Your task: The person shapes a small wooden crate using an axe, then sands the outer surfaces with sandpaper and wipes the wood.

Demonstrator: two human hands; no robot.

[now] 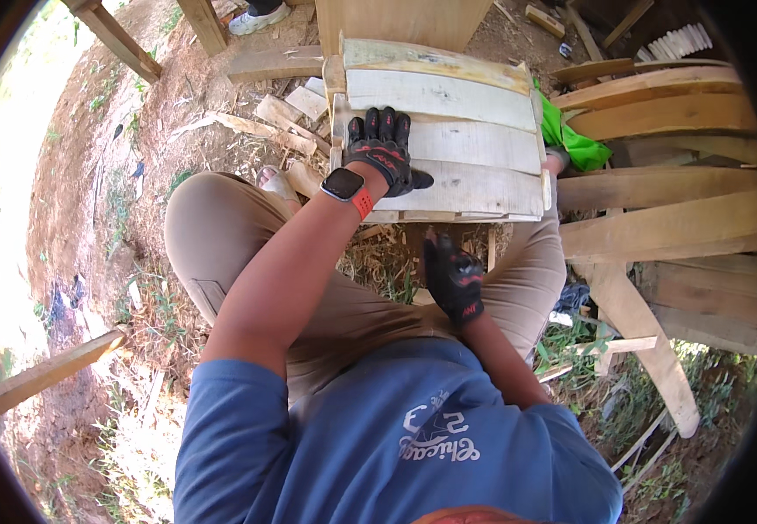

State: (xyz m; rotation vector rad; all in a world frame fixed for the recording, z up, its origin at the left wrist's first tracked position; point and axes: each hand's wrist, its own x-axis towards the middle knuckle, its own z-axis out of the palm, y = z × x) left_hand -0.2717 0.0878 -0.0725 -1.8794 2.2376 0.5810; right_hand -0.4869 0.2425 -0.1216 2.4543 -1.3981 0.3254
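A slatted wooden panel (457,144) of pale boards lies before me, its near edge above my knees. My left hand (383,157), in a black glove with red marks, rests flat on its left side, fingers stretched forward and thumb out to the right. Just below the panel's near edge is my right hand (455,278), gloved alike. Its fingers look curled in, apart from the boards on top; what they hold, if anything, is hidden.
Curved planks (667,183) are stacked at the right. A plywood board (400,22) stands behind the panel. Wood offcuts (282,122) litter the ground at the far left. Green fabric (575,140) sits by the panel's right edge. A beam (51,374) juts in at the left.
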